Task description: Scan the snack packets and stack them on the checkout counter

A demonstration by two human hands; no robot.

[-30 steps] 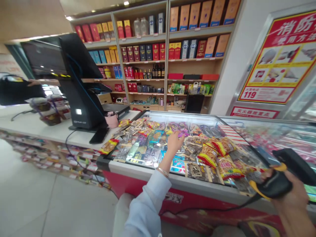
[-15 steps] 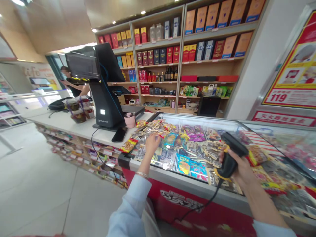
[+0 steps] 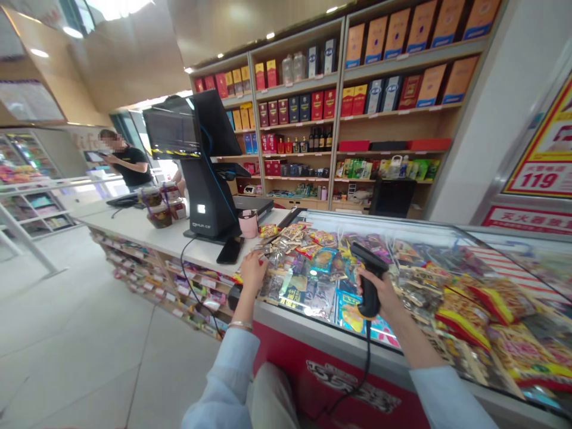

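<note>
In my right hand (image 3: 379, 292) is a black handheld barcode scanner (image 3: 370, 274), gripped by its handle, with its head raised above the packets and its cable hanging down the chest front. My left hand (image 3: 254, 271) is over the near left corner of the glass top (image 3: 286, 301), fingers bent but apart. Partly hidden by it is a red and yellow snack packet (image 3: 237, 277); I cannot tell whether the fingers touch it. Piled close by are small clear-wrapped packets (image 3: 286, 241). A blue snack packet (image 3: 324, 260) lies between my hands.
On the white counter to the left stand a checkout screen (image 3: 210, 196), a pink cup (image 3: 248, 223), a black phone (image 3: 230, 250) and stacked tubs (image 3: 159, 215). Several yellow and red packets (image 3: 465, 316) lie at the right. Behind the counter is a person (image 3: 131, 164).
My left hand has moved left from the middle packets to the corner packet. My right hand has brought the scanner left, over the packets. The view has turned left a little.
</note>
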